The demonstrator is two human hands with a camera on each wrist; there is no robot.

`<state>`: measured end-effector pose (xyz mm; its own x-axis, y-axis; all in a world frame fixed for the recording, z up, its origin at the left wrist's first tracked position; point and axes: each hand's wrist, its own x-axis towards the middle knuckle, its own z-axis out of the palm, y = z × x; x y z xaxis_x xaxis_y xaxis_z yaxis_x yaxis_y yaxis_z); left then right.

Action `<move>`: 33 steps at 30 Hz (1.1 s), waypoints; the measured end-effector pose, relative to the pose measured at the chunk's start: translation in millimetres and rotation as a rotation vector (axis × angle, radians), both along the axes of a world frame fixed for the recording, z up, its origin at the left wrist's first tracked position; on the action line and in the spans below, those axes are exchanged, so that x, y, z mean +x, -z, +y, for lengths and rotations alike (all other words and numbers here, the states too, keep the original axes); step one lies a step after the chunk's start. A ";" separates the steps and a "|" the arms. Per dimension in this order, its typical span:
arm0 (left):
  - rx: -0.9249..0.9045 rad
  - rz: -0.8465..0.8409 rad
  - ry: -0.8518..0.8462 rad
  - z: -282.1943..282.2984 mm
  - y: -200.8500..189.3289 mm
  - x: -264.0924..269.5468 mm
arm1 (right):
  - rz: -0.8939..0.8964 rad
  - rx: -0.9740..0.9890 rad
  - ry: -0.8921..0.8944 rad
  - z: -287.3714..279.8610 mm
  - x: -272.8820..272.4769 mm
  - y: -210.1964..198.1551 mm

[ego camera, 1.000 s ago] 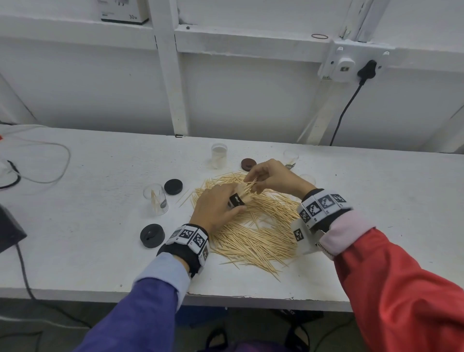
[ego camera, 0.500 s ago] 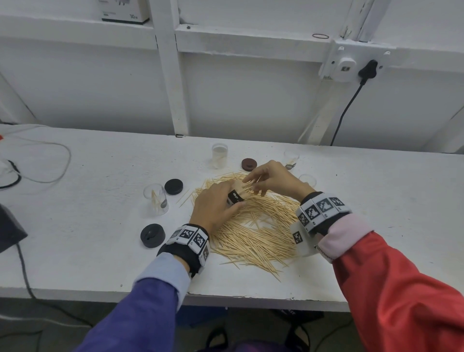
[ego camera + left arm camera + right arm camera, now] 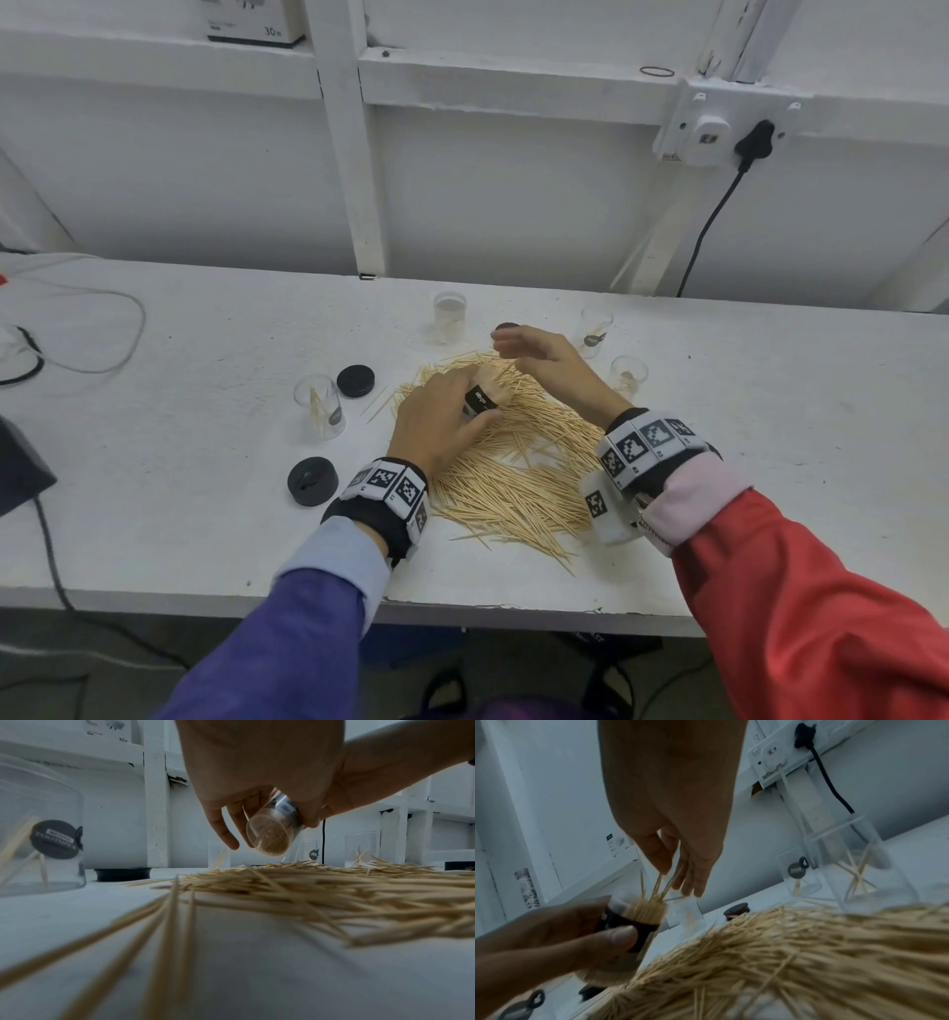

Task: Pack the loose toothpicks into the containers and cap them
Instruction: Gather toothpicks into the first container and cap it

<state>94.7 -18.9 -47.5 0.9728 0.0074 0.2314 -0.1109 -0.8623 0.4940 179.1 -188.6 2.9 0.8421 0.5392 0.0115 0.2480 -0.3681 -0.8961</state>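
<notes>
Box on shelf (image 3: 255, 20): reads "30w".
Left hand (image 3: 436, 421): grips labelled container (image 3: 485, 395), label unreadable.
Right hand (image 3: 544, 354): pinches toothpicks (image 3: 666, 882).

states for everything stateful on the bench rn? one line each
held container: uncapped, tilted, packed nearly full, gripped by left hand
right hand: pinching a few toothpicks at its mouth
toothpick pile: loose on table
four other containers: upright, uncapped, nearly empty
black caps: off, lying on table
wall plug: plugged in
</notes>
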 end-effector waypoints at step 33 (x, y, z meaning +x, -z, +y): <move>0.017 0.009 0.009 -0.5 -1.8 -0.5 | 0.237 0.149 0.143 -0.6 -0.4 15.3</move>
<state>94.2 -19.4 -45.7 0.9749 -0.0048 0.2228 -0.1141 -0.8695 0.4805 178.6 -189.2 -12.5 0.8979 0.4222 -0.1244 -0.0194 -0.2443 -0.9695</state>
